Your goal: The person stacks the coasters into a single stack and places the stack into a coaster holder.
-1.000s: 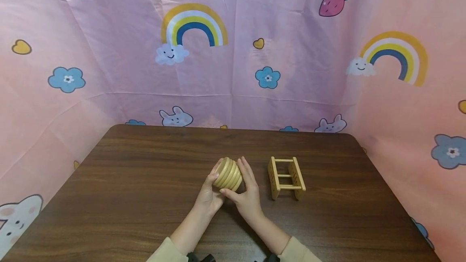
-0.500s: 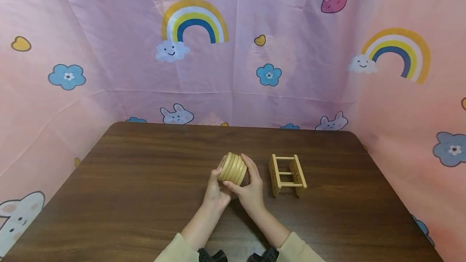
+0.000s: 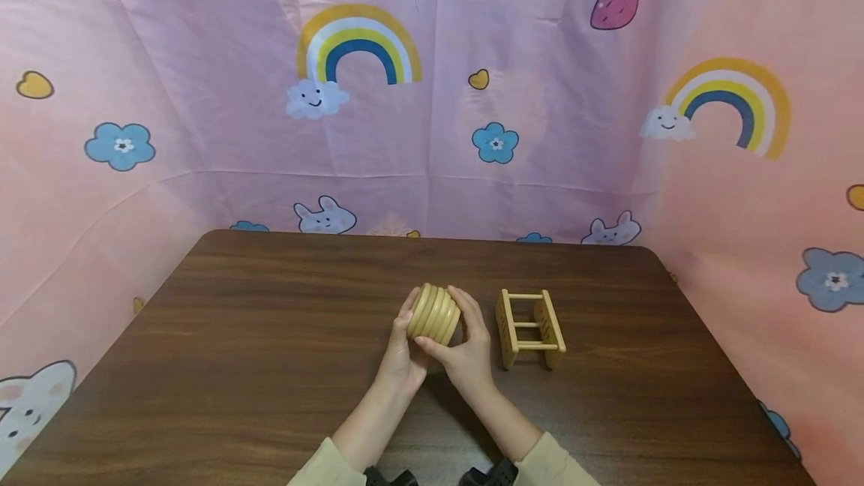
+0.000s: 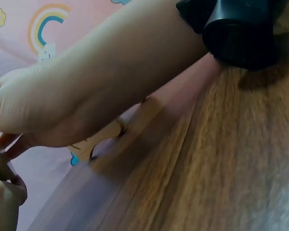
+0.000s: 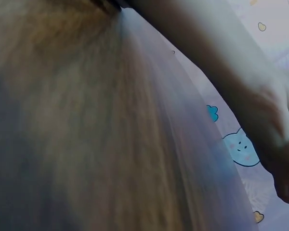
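Observation:
Several round wooden coasters (image 3: 434, 313) are held together as a tilted stack above the table. My left hand (image 3: 403, 362) grips the stack from the left, its thumb along the near side and most of its fingers hidden behind. From the right, my right hand (image 3: 469, 358) holds the same stack, with the thumb at the lower edge and the fingers along the end face. A small wooden rack (image 3: 553, 325) with crossbars stands just right of my right hand, not touched. In the left wrist view part of the rack (image 4: 107, 137) shows beneath a forearm.
A dark brown wooden table (image 3: 270, 336) spans the space under both hands. Behind it and at both sides hangs a pink and purple cloth (image 3: 432, 133) printed with rainbows, flowers and rabbits. Black wrist devices (image 3: 489, 473) sit at the lower edge of the head view.
Both hands have shifted slightly right and away from me with the stack, mostly in the first half second. The rack has stayed in place; the head view dipped a little and came back.

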A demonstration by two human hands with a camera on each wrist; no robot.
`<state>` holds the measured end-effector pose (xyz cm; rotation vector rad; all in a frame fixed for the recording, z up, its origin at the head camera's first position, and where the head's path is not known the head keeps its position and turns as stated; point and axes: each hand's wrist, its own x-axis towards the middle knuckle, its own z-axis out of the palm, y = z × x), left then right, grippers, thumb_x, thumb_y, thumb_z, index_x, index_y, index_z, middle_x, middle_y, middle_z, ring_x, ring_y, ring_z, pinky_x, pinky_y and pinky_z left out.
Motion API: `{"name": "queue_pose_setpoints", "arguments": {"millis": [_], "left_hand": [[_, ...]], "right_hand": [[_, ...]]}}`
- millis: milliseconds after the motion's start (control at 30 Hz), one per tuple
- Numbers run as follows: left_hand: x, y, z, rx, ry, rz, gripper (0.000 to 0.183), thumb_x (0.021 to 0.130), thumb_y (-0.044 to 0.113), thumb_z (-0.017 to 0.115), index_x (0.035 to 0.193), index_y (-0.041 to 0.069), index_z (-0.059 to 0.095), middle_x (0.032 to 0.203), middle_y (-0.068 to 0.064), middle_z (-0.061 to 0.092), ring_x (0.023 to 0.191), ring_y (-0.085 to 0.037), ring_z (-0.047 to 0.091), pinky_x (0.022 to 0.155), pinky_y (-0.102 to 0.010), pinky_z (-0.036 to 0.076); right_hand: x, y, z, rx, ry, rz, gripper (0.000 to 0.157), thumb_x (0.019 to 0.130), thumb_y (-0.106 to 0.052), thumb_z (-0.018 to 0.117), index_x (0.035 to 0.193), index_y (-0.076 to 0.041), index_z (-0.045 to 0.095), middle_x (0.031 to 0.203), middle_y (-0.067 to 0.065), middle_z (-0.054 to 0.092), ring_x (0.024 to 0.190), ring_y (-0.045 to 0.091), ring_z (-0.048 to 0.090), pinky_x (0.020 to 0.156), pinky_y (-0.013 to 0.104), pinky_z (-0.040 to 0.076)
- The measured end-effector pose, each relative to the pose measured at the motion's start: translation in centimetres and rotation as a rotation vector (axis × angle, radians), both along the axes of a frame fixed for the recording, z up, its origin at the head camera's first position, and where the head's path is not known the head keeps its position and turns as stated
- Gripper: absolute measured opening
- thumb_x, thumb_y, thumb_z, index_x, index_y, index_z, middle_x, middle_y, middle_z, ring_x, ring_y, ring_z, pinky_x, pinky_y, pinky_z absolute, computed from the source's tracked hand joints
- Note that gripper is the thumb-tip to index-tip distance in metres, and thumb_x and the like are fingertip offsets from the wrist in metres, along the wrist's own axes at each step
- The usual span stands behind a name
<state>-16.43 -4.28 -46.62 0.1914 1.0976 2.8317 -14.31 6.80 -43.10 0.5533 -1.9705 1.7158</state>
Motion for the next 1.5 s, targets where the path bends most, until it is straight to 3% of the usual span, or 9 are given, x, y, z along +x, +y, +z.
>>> {"name": "queue_pose_setpoints", "arguments": {"millis": [167, 400, 533, 733, 933, 1100, 1233, 1367, 1500], "left_hand": [[-0.1, -0.4, 0.3, -0.106, 0.020, 0.042, 0.047, 0.092, 0.023, 0.049, 0.137, 0.012, 0.045, 0.126, -0.008, 0.047, 0.106, -0.020, 0.050, 0.090, -0.033, 0.046], [-0.3, -1.1, 0.7, -0.325, 0.074, 0.085, 0.050, 0.090, 0.026, 0.049, 0.134, 0.003, 0.044, 0.119, -0.013, 0.048, 0.102, -0.024, 0.049, 0.086, -0.035, 0.046], [-0.4, -1.4, 0.8, -0.417, 0.117, 0.113, 0.051, 0.090, 0.027, 0.049, 0.136, 0.004, 0.044, 0.119, -0.014, 0.049, 0.101, -0.024, 0.050, 0.084, -0.034, 0.044], [-0.5, -1.7, 0.9, -0.487, 0.180, 0.115, 0.055, 0.095, 0.028, 0.047, 0.147, 0.017, 0.037, 0.135, -0.014, 0.044, 0.114, -0.029, 0.048, 0.094, -0.042, 0.038], [-0.5, -1.9, 1.0, -0.534, 0.253, 0.111, 0.050, 0.100, 0.026, 0.042, 0.148, 0.013, 0.038, 0.141, -0.012, 0.044, 0.116, -0.028, 0.048, 0.096, -0.042, 0.038], [-0.7, -2.1, 1.0, -0.550, 0.341, 0.113, 0.057, 0.099, 0.048, 0.044, 0.147, 0.018, 0.039, 0.135, -0.015, 0.045, 0.115, -0.030, 0.049, 0.094, -0.044, 0.041], [-1.0, -2.5, 1.2, -0.553, 0.341, 0.091, 0.074, 0.090, 0.058, 0.054, 0.146, 0.013, 0.038, 0.129, -0.018, 0.049, 0.112, -0.030, 0.052, 0.089, -0.042, 0.045], [-1.4, -3.1, 1.9, -0.573, 0.295, 0.027, 0.073, 0.087, 0.050, 0.064, 0.146, 0.015, 0.040, 0.122, -0.021, 0.056, 0.104, -0.027, 0.057, 0.084, -0.039, 0.049], [-1.6, -3.7, 2.9, -0.608, 0.296, -0.060, 0.070, 0.086, 0.043, 0.066, 0.146, 0.017, 0.040, 0.123, -0.023, 0.056, 0.100, -0.027, 0.059, 0.080, -0.039, 0.049]], "right_hand": [[-0.1, 0.4, 0.1, -0.015, -0.018, 0.036, 0.079, 0.068, 0.004, 0.083, 0.137, 0.004, 0.045, 0.135, 0.027, 0.042, 0.127, 0.032, 0.042, 0.104, 0.052, 0.031], [-0.4, 0.7, 0.3, -0.020, -0.048, 0.065, 0.077, 0.070, 0.003, 0.082, 0.137, 0.002, 0.045, 0.135, 0.015, 0.044, 0.127, 0.028, 0.042, 0.105, 0.050, 0.031], [-0.6, 0.8, 0.6, -0.011, -0.062, 0.093, 0.077, 0.071, 0.003, 0.081, 0.138, 0.002, 0.043, 0.136, 0.021, 0.042, 0.126, 0.030, 0.041, 0.105, 0.050, 0.030], [-0.8, 1.2, 0.9, -0.022, -0.101, 0.131, 0.078, 0.070, 0.005, 0.081, 0.138, 0.002, 0.043, 0.137, 0.021, 0.042, 0.125, 0.031, 0.043, 0.106, 0.049, 0.030], [-1.1, 1.5, 1.4, -0.004, -0.081, 0.136, 0.077, 0.069, 0.007, 0.081, 0.137, 0.003, 0.047, 0.133, 0.021, 0.046, 0.122, 0.031, 0.046, 0.105, 0.037, 0.035], [-1.2, 1.7, 1.9, 0.030, -0.056, 0.144, 0.076, 0.068, 0.007, 0.082, 0.136, 0.005, 0.047, 0.133, 0.021, 0.047, 0.121, 0.032, 0.047, 0.103, 0.042, 0.036], [-1.2, 2.0, 2.3, 0.065, -0.041, 0.160, 0.076, 0.068, 0.007, 0.082, 0.135, 0.006, 0.047, 0.133, 0.021, 0.047, 0.121, 0.031, 0.047, 0.101, 0.048, 0.037], [-1.3, 2.4, 2.8, 0.127, 0.011, 0.175, 0.076, 0.066, 0.007, 0.083, 0.134, 0.006, 0.049, 0.132, 0.021, 0.048, 0.121, 0.028, 0.047, 0.102, 0.038, 0.038], [-1.3, 2.8, 3.3, 0.181, 0.072, 0.182, 0.076, 0.064, 0.007, 0.084, 0.131, 0.009, 0.049, 0.130, 0.020, 0.050, 0.121, 0.026, 0.047, 0.103, 0.029, 0.036]]}}
